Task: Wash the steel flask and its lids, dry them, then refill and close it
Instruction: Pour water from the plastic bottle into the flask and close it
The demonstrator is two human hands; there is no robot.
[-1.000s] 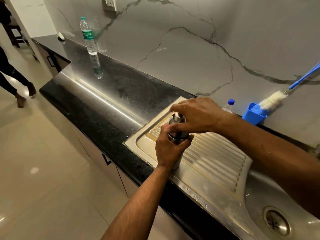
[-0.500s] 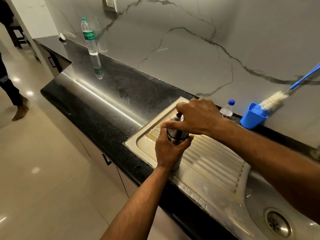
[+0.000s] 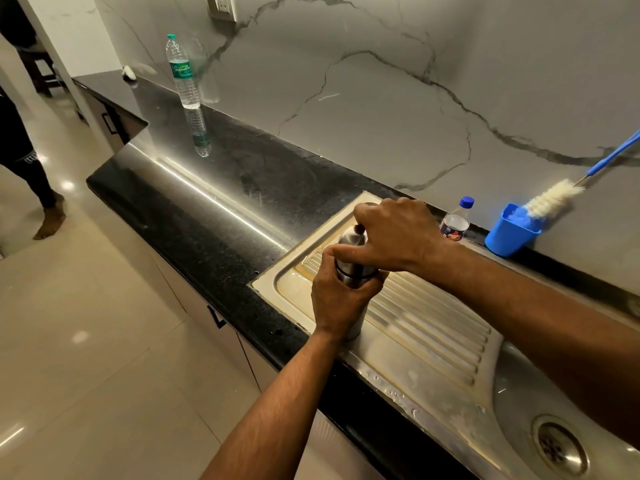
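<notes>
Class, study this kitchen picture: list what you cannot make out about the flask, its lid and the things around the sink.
- Flask body, head view: mostly hidden by the left hand.
- Lid, head view: covered by the right hand; whether it is tight is unclear.
- Brush handle: cut off by the right edge.
- Small bottle label: too small to read.
- Sink basin: cut off at the bottom right corner.

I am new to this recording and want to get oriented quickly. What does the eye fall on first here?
First, the two hands at the centre: the left hand grips the body of the steel flask, upright on the ribbed draining board, while the right hand grips its top. Next, the bright blue cup with a white bottle brush by the wall at right.
</notes>
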